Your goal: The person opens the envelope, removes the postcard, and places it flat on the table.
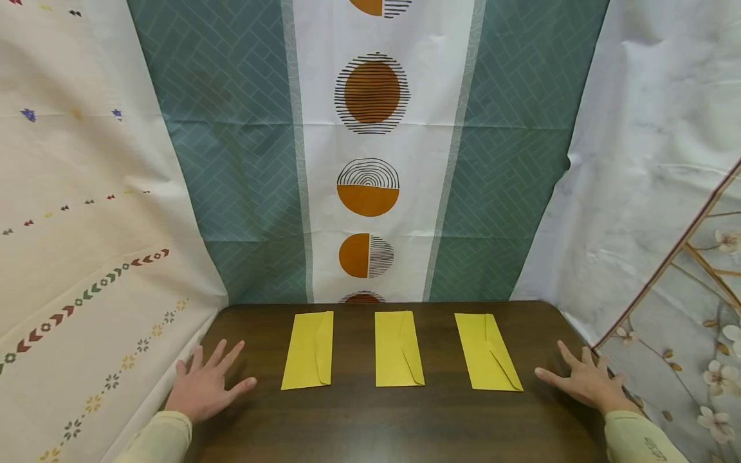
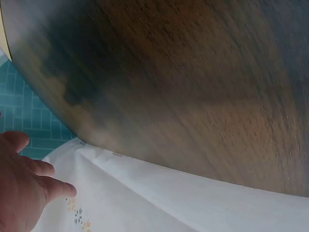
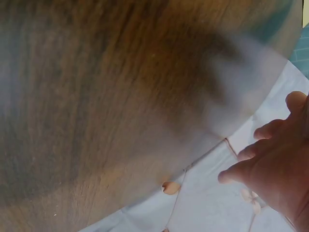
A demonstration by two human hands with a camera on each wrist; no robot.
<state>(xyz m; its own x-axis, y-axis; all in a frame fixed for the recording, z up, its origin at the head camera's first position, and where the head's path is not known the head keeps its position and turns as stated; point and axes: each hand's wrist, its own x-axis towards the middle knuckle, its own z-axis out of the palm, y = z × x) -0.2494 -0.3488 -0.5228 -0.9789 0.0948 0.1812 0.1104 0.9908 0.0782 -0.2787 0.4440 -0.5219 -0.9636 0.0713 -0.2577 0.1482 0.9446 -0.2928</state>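
Observation:
Three yellow envelopes lie apart in a row on the dark wooden table, flap sides up: a left envelope (image 1: 307, 350), a middle envelope (image 1: 398, 349) and a right envelope (image 1: 487, 352). My left hand (image 1: 206, 384) is spread at the table's left side, nearest the left envelope but not touching it. On the opposite side my right hand (image 1: 587, 379) has its fingers spread, apart from the right envelope. Both hands hold nothing. The wrist views show the left hand (image 2: 21, 188) and the right hand (image 3: 280, 162) over the table's edges, partly cut off by the frame.
The dark table (image 1: 347, 424) has rounded far corners. Behind it hangs a green and white cloth (image 1: 255, 193) with orange circles. A cream patterned cloth (image 1: 87, 270) borders the left side, and a white floral cloth (image 1: 648, 270) the right.

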